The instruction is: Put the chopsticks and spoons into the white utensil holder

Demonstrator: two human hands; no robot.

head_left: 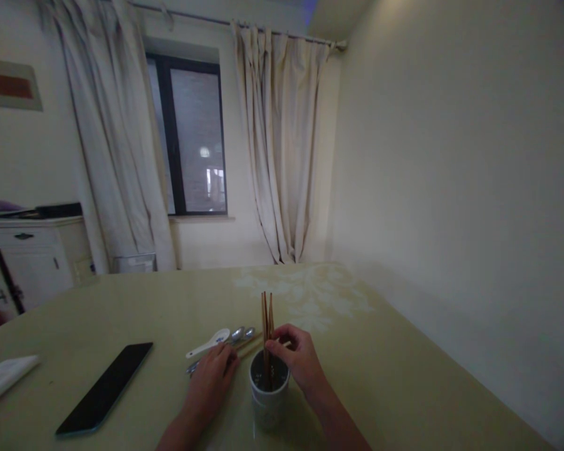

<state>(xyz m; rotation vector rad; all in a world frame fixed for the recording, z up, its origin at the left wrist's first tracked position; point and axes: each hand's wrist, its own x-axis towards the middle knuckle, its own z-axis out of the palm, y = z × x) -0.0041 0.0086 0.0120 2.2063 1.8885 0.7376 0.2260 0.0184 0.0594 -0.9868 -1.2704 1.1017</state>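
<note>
Chopsticks (267, 313) upright in cup (269, 401)

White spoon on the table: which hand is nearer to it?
Left. The left hand lies just below the white spoon; the right hand is over by the cup.
</note>
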